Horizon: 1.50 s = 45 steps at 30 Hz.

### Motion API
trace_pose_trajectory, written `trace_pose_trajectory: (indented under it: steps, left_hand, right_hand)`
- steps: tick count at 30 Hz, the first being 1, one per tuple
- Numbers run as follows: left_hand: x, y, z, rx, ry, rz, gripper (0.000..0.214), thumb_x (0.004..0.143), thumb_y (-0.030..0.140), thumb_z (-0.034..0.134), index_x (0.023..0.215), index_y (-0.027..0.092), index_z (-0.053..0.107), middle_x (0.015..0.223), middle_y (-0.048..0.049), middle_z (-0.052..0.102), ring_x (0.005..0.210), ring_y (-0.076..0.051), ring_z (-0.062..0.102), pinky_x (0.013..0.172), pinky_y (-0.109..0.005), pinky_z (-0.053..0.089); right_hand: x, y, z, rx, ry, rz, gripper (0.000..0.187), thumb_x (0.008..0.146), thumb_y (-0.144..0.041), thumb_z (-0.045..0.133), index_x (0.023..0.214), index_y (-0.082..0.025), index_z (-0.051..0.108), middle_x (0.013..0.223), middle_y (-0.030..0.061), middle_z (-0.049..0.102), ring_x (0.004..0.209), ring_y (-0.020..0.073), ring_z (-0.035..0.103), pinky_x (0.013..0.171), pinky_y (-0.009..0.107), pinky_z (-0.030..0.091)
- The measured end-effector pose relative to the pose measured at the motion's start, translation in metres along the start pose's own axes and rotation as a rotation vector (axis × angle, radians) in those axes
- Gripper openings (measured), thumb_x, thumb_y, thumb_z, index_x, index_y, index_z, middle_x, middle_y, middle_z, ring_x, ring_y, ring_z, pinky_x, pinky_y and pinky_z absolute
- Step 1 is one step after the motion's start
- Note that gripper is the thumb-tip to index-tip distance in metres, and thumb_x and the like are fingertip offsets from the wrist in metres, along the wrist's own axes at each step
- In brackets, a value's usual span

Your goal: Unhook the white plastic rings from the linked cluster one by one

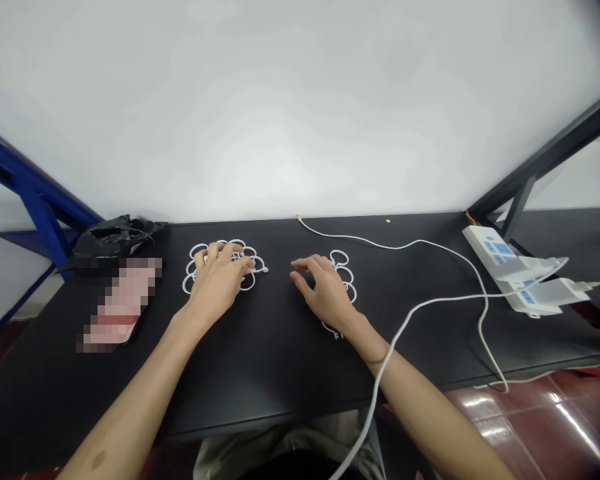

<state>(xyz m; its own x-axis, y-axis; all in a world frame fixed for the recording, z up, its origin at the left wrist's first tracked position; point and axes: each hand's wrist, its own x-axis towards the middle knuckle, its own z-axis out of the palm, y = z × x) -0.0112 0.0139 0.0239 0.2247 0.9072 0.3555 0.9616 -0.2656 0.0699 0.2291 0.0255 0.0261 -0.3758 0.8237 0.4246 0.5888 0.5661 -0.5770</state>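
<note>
My left hand [216, 275] lies palm down over a cluster of white plastic rings [248, 281], its fingers spread across them. The rings lie flat and close together, with small knobs or hooks on some. To the right, my right hand [325, 287] rests low over the black tabletop, thumb and fingers apart and pointing left. A smaller group of white rings [347, 274] shows just past its far side, and part of another ring peeks out below the wrist. The palm hides whatever lies underneath.
A pixelated phone [120, 303] lies at the left, with a crumpled black plastic bag [113, 237] behind it. At the right, a white power strip [500, 263] holds plugged-in chargers. A white cable [430, 301] crosses above my right forearm. A white wall [300, 120] closes off the back.
</note>
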Motion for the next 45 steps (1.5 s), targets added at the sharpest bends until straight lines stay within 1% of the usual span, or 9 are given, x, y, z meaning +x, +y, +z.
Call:
trace_pose_trajectory:
  steps: [6, 16, 20, 25, 28, 31, 34, 39, 45]
  left_hand:
    - [-0.006, 0.007, -0.005, -0.042, 0.017, -0.044, 0.022, 0.093, 0.031, 0.052, 0.096, 0.028, 0.073, 0.118, -0.0097, 0.065, 0.110, -0.035, 0.049, 0.092, -0.054, 0.035]
    - [-0.010, 0.018, -0.013, -0.061, 0.055, -0.068, 0.022, 0.094, 0.029, 0.052, 0.103, 0.026, 0.072, 0.119, -0.0090, 0.067, 0.111, -0.036, 0.049, 0.090, -0.055, 0.035]
    - [-0.017, 0.044, -0.011, -0.118, 0.096, 0.014, 0.020, 0.095, 0.025, 0.052, 0.103, 0.023, 0.070, 0.115, -0.0089, 0.068, 0.110, -0.032, 0.050, 0.091, -0.050, 0.036]
    - [-0.027, 0.076, 0.003, -0.220, 0.057, 0.179, 0.019, 0.095, 0.019, 0.052, 0.101, 0.021, 0.069, 0.107, -0.0063, 0.071, 0.107, -0.027, 0.053, 0.097, -0.049, 0.033]
    - [-0.032, 0.084, 0.010, -0.229, 0.034, 0.217, 0.018, 0.095, 0.018, 0.051, 0.102, 0.019, 0.068, 0.105, -0.0060, 0.071, 0.106, -0.026, 0.055, 0.098, -0.048, 0.033]
    - [-0.036, 0.086, 0.013, -0.226, 0.038, 0.214, 0.018, 0.095, 0.017, 0.051, 0.103, 0.018, 0.068, 0.106, -0.0064, 0.070, 0.103, -0.025, 0.055, 0.097, -0.047, 0.035]
    - [-0.038, 0.087, 0.014, -0.235, 0.042, 0.208, 0.017, 0.095, 0.018, 0.051, 0.102, 0.019, 0.067, 0.105, -0.0061, 0.069, 0.102, -0.025, 0.056, 0.096, -0.047, 0.035]
    - [-0.039, 0.087, 0.014, -0.290, 0.038, 0.189, 0.017, 0.096, 0.019, 0.051, 0.101, 0.019, 0.067, 0.104, -0.0053, 0.070, 0.103, -0.024, 0.055, 0.094, -0.046, 0.035]
    - [-0.037, 0.084, 0.011, -0.356, 0.031, 0.142, 0.017, 0.096, 0.018, 0.050, 0.100, 0.020, 0.067, 0.099, -0.0043, 0.070, 0.101, -0.024, 0.054, 0.093, -0.045, 0.033]
  right_hand:
    - [0.002, 0.007, -0.003, -0.038, 0.029, 0.010, 0.013, 0.095, -0.026, 0.056, 0.105, -0.021, 0.063, 0.101, 0.0077, 0.067, 0.099, 0.0250, 0.058, 0.090, 0.043, 0.049]
    - [0.005, 0.021, -0.013, -0.312, 0.085, 0.048, 0.014, 0.094, -0.026, 0.056, 0.099, -0.019, 0.067, 0.098, 0.0106, 0.068, 0.096, 0.0295, 0.056, 0.086, 0.046, 0.046]
    - [0.004, 0.023, -0.014, -0.432, 0.066, 0.109, 0.018, 0.087, -0.026, 0.062, 0.102, -0.019, 0.069, 0.102, 0.0120, 0.067, 0.100, 0.0326, 0.053, 0.084, 0.047, 0.044]
    - [0.005, 0.024, -0.017, -0.516, 0.043, 0.208, 0.032, 0.081, -0.024, 0.061, 0.111, -0.014, 0.068, 0.108, 0.0149, 0.063, 0.103, 0.0342, 0.052, 0.085, 0.047, 0.042]
    - [0.005, 0.026, -0.019, -0.561, 0.045, 0.260, 0.035, 0.082, -0.031, 0.062, 0.113, -0.014, 0.068, 0.108, 0.0154, 0.062, 0.102, 0.0337, 0.053, 0.086, 0.047, 0.041]
    - [0.005, 0.029, -0.020, -0.600, 0.006, 0.247, 0.039, 0.084, -0.042, 0.062, 0.112, -0.016, 0.069, 0.106, 0.0147, 0.064, 0.100, 0.0330, 0.053, 0.086, 0.046, 0.039]
    - [0.004, 0.032, -0.020, -0.638, -0.055, 0.225, 0.034, 0.087, -0.041, 0.060, 0.111, -0.018, 0.070, 0.103, 0.0123, 0.066, 0.098, 0.0315, 0.053, 0.085, 0.044, 0.038]
    - [0.005, 0.032, -0.019, -0.604, -0.032, 0.228, 0.031, 0.088, -0.040, 0.062, 0.109, -0.019, 0.071, 0.101, 0.0107, 0.067, 0.096, 0.0301, 0.054, 0.084, 0.042, 0.039]
    - [0.007, 0.027, -0.017, -0.377, 0.017, 0.133, 0.021, 0.089, -0.028, 0.062, 0.106, -0.018, 0.069, 0.091, 0.0064, 0.065, 0.088, 0.0242, 0.058, 0.085, 0.038, 0.044]
